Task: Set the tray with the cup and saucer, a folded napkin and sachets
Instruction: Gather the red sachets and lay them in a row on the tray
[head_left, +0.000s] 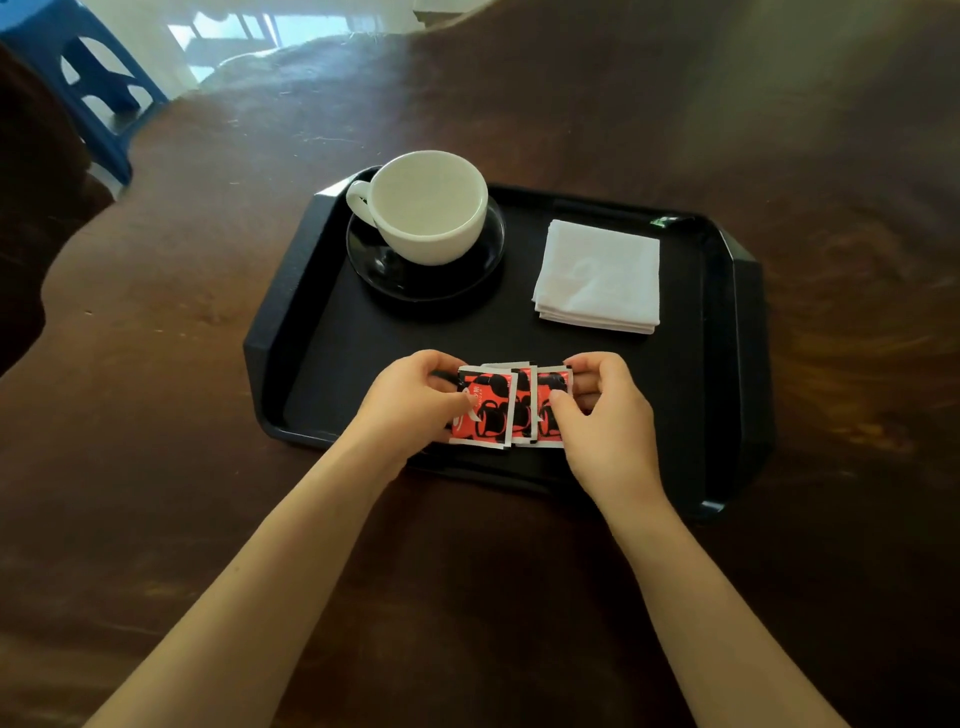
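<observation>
Head view: both hands (415, 400) pinch sachets (511, 408).

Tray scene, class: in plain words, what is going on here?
A person holds a fan of red-and-black sachets at the near edge of the black tray, the left hand gripping one end and the right hand pinching the other. The white cup sits on its saucer at the far left; the folded napkin lies far right.

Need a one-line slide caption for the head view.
Left hand and right hand hold overlapping sachets at the front of the tray; cup on saucer and folded napkin behind.
</observation>
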